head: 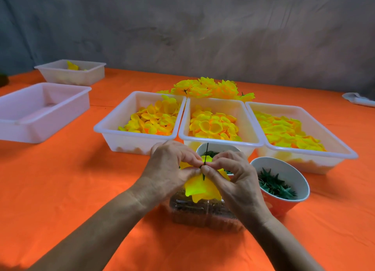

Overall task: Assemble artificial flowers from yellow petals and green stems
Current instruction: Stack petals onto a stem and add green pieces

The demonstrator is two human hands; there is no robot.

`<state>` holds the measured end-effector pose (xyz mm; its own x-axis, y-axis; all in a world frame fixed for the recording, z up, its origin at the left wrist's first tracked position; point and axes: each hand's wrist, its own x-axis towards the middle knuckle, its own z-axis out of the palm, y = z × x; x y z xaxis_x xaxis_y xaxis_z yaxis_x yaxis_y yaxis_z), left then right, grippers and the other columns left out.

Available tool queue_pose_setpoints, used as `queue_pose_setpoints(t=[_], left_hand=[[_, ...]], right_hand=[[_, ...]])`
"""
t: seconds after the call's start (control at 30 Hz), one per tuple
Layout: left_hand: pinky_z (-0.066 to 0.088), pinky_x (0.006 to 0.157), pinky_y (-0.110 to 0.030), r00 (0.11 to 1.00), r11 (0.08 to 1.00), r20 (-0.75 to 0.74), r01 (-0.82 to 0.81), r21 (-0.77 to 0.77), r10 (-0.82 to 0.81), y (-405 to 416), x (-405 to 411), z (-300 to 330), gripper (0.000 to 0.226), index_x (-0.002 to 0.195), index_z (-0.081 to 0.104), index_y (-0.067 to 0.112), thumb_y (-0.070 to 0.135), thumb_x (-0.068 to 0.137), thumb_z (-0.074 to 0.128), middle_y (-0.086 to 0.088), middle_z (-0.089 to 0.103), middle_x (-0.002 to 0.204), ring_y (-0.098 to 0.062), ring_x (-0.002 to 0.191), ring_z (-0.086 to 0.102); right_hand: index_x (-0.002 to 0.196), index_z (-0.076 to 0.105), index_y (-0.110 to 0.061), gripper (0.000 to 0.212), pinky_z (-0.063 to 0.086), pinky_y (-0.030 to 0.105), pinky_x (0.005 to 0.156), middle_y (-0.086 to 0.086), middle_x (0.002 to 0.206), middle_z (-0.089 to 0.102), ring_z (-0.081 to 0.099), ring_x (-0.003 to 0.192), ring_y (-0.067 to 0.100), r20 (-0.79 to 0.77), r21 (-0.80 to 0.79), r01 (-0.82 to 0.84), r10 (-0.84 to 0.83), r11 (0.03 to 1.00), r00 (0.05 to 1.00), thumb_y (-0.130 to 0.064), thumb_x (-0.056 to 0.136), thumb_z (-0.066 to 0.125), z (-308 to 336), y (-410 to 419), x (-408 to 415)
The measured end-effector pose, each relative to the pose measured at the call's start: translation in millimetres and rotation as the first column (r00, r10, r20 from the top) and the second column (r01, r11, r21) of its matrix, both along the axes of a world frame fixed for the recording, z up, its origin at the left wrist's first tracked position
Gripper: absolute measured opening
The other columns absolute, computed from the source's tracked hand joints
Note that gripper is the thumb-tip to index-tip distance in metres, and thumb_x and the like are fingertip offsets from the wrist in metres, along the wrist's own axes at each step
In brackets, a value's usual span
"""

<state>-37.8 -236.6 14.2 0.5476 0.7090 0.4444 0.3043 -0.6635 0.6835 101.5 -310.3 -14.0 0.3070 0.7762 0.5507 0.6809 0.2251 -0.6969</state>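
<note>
Head camera view: we are looking down at our two bare hands meeting over the orange-covered desk (60, 189). Our left hand (168, 173) and right hand (235, 175) are both pinching a thin dark green plastic stem (206, 155) at the same spot, thumb and forefinger tips pressed together around it, the other fingers (241, 159) loosely curled. The stem's long axis is running nearly upright in the picture, its free end pointing up and away from us toward the trays, leaning a little to the right. Bright yellow fabric petals (200, 186) are hanging on the stem below our fingertips, spreading down toward us, just above a clear plastic clamshell box (203, 216) holding dark pieces.

Behind our hands, three white rectangular plastic trays are sitting side by side, touching: the left tray (105, 128), the middle tray (251, 128) and the right tray (343, 146), each filled with loose yellow petals. A heap of finished yellow flowers (207, 88) is lying beyond them. A small white bowl (203, 147) is partly hidden behind our fingers, and a red paper cup with a white inside (284, 204), full of green star-shaped calyx pieces (276, 186), is standing just right of our right hand. Two more white trays (40, 112) (81, 75) are resting far left.
</note>
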Motion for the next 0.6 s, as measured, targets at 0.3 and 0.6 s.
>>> queue_pose_setpoints(t=[0.3,0.6], left_hand=[[0.051,0.085,-0.025,0.995,0.988,0.096,0.027,-0.155,-0.012,-3.1,-3.5,-10.3,0.015,0.084,0.077,0.017,0.008,0.071,0.079,0.009,0.072,0.083,0.002,0.085,0.065],[0.051,0.088,-0.039,0.981,0.976,0.193,0.014,-0.217,0.029,-4.8,3.4,8.0,0.008,0.074,0.075,0.023,0.024,0.069,0.081,0.006,0.072,0.083,-0.011,0.090,0.066]], right_hand=[[0.073,0.075,-0.013,0.004,0.042,0.031,0.072,0.001,0.075,0.064,0.055,0.083,0.021,0.055,0.068,0.041,-0.044,0.997,0.998,-0.016,0.074,0.078,-0.9,-2.2,-5.6],[0.062,0.070,-0.022,0.016,0.042,0.028,0.071,-0.006,0.069,0.063,0.053,0.083,0.015,0.011,0.049,0.214,-0.215,0.976,0.977,-0.032,0.071,0.079,2.6,-0.9,-19.3]])
